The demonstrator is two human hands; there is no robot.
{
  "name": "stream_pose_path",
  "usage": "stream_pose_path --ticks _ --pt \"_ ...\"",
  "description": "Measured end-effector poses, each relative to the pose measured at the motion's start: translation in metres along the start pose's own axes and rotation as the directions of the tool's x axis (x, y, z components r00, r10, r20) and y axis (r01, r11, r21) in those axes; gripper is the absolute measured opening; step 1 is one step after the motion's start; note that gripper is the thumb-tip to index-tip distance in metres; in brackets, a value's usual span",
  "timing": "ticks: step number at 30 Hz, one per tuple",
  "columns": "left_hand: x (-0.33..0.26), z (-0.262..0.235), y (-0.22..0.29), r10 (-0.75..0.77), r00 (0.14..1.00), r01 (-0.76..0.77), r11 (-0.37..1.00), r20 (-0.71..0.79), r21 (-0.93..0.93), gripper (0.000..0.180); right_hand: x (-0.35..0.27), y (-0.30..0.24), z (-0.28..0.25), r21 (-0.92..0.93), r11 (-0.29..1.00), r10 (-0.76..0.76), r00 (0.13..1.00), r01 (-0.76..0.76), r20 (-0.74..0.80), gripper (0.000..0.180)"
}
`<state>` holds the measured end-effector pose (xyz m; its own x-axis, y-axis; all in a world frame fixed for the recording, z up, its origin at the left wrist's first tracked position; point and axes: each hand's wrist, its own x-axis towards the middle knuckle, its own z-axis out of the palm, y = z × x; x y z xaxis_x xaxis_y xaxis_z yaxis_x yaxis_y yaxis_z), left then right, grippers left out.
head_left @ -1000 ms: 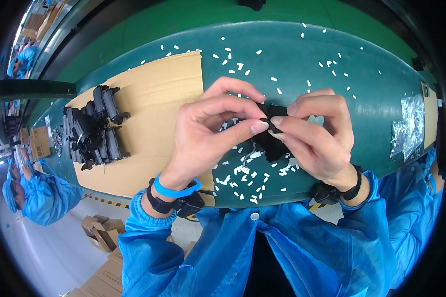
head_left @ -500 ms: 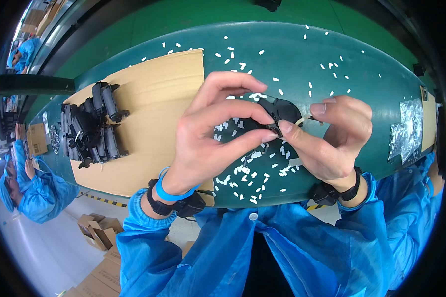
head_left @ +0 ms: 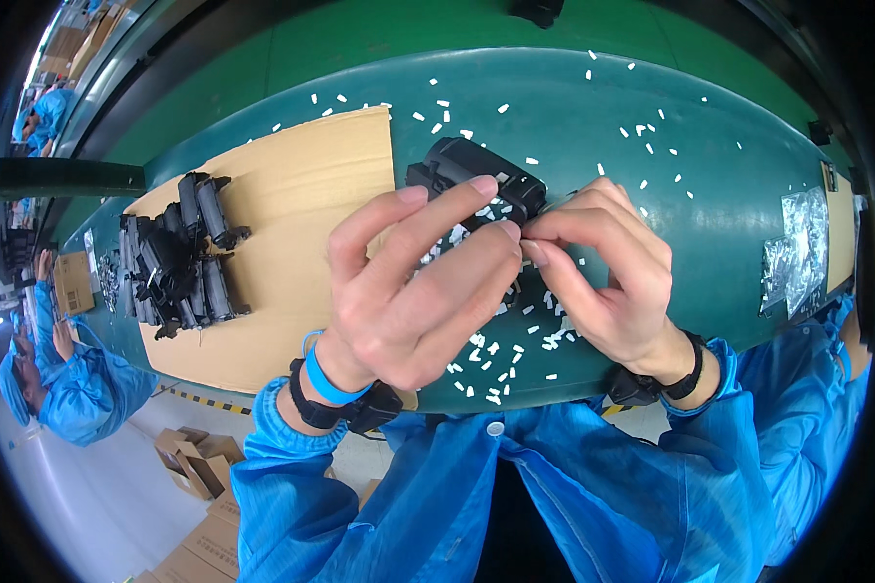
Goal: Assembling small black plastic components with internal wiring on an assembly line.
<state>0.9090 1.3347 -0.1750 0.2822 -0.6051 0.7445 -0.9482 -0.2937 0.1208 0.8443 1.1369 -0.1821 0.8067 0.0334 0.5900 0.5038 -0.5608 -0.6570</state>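
Observation:
A black plastic cartridge with a long rounded body lies tilted above the green table, its right end lower. My left hand is closed on it, fingers stretched across its near side; the palm hides the cartridge's near underside. At the cartridge's right end, my right hand makes a pinch with thumb and forefinger, close to the left fingertips. Whatever sits in that pinch is too small to make out. Around and beneath the hands, many small white slips are scattered on the table.
To the left, a pile of similar black cartridges rests on a cardboard sheet. Clear plastic bags lie at the table's right end. A co-worker in blue sits at the far left; another blue sleeve shows at right. Cardboard boxes stand on the floor.
The cartridge has turned from end-on to lengthwise, its body now pointing up and left. My left hand has rolled over, back upward, and my right hand has shifted left.

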Motion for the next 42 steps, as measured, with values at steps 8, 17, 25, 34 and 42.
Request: stream_pose_path --ticks 8,17,25,34,42 --pt "0.001 0.004 -0.012 -0.062 0.996 0.075 0.977 0.069 -0.198 0.021 0.002 0.003 -0.002 -0.105 0.991 -0.084 0.996 0.085 0.020 0.020" --pt "-0.004 0.010 -0.012 -0.203 0.979 0.174 0.897 -0.030 -0.407 0.028 0.003 0.003 -0.005 -0.065 0.982 -0.182 0.983 0.180 -0.032 0.021" --pt "-0.001 0.004 -0.010 -0.023 1.000 0.021 0.986 -0.015 -0.167 0.029 0.000 0.002 -0.001 0.102 0.993 0.057 0.998 -0.060 0.033 0.017" --pt "-0.004 0.018 -0.013 -0.266 0.961 0.192 0.830 -0.069 -0.524 0.027 -0.006 -0.003 0.003 0.266 0.944 0.204 0.979 -0.197 0.000 0.015" --pt "-0.003 0.016 -0.010 -0.396 0.915 0.346 0.686 0.070 -0.640 0.020 0.000 0.004 0.000 0.057 0.998 0.008 0.997 -0.004 -0.070 0.022"
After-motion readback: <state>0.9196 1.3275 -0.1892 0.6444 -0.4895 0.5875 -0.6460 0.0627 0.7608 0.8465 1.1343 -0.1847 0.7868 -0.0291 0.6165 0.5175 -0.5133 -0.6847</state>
